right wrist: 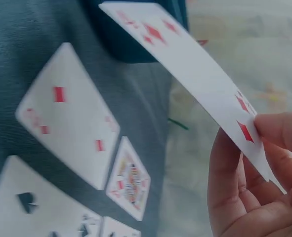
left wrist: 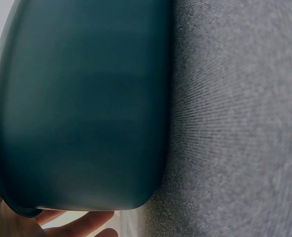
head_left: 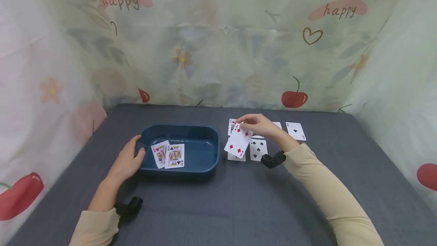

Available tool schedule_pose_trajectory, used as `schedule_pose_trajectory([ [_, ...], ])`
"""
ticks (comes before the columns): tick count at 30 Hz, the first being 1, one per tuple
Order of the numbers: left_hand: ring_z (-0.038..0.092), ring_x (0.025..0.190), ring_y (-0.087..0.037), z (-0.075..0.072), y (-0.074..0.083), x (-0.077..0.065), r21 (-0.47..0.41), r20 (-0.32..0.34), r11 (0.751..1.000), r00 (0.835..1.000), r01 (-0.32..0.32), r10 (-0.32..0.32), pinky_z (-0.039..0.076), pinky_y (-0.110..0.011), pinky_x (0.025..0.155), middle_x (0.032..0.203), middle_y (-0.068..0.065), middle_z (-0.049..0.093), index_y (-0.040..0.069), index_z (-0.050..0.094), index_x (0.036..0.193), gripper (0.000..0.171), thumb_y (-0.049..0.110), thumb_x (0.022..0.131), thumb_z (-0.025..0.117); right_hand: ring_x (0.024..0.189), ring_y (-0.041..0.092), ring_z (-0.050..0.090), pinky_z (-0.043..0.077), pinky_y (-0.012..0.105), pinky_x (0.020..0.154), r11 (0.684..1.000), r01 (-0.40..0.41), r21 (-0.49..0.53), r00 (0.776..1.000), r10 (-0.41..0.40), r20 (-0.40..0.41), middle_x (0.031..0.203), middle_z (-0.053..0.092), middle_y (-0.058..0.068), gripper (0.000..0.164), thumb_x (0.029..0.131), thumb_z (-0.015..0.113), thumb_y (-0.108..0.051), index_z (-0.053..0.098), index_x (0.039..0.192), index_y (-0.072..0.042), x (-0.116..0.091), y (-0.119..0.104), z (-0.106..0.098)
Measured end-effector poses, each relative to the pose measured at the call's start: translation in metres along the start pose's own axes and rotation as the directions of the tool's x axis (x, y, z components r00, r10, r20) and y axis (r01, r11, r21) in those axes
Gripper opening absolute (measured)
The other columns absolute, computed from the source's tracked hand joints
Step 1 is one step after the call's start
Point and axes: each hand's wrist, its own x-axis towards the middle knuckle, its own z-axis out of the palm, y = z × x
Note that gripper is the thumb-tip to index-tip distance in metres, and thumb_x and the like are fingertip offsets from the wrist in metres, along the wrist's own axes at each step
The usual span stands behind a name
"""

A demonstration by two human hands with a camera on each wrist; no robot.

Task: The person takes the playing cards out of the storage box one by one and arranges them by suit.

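Observation:
My right hand [head_left: 259, 126] pinches a playing card with red diamonds [head_left: 235, 145] by its upper edge, thumb against one face and fingers behind. The card is tilted, raised over the other cards on the table. Below it, a red diamond card [right wrist: 69, 118] lies partly covered in the head view. My left hand [head_left: 128, 160] grips the left end of a dark blue rectangular tray [head_left: 201, 168], its thumb over the rim. Fingers [left wrist: 86, 224] of that hand show along the outer wall in the left wrist view. Inside the tray, a king of clubs [head_left: 175, 156] overlaps a face card with a heart [head_left: 157, 152].
Right of the tray, more cards lie face up in rows: a face card [head_left: 231, 123], a spade card [head_left: 258, 151] and a club card [head_left: 295, 131]. Grey cloth [head_left: 218, 212] covers the table. Patterned curtains [head_left: 225, 60] hang behind and at both sides.

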Motion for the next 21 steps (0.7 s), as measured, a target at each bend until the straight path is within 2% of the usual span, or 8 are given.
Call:
schedule_pose_trajectory([
  [7,0.020,0.136,-0.051,0.000,-0.001,0.000,-0.002,-0.006,1.000,1.000,-0.011,0.011,0.020,-0.064,0.109,0.149,-0.033,0.019,-0.004,0.016,0.146,0.058,0.019,0.096,0.034,0.078,0.012,0.054,0.046,0.026,0.068,0.998,0.063,-0.008,0.994,-0.062,0.092,0.096,0.065,0.005,0.029,0.091,0.057,-0.016,0.060,0.116,-0.004,-0.007,0.018,0.013],
  [14,0.019,0.136,-0.051,0.000,-0.001,0.000,-0.011,-0.002,1.000,1.000,-0.008,0.008,0.019,-0.065,0.109,0.149,-0.034,0.018,-0.004,0.015,0.146,0.058,0.019,0.096,0.033,0.079,0.012,0.055,0.045,0.025,0.071,0.997,0.045,-0.055,0.983,-0.035,0.179,0.093,0.067,0.005,0.023,0.090,0.058,-0.016,0.065,0.109,-0.005,-0.009,0.026,0.026],
  [21,0.019,0.137,-0.051,0.000,-0.001,0.000,-0.007,-0.004,1.000,1.000,-0.007,0.007,0.019,-0.064,0.109,0.149,-0.033,0.018,-0.004,0.015,0.146,0.058,0.019,0.096,0.034,0.071,0.011,0.053,0.044,0.026,0.066,0.997,0.015,-0.081,0.966,0.007,0.259,0.083,0.064,-0.001,0.018,0.089,0.060,-0.014,0.067,0.103,-0.005,-0.010,0.028,0.037],
])
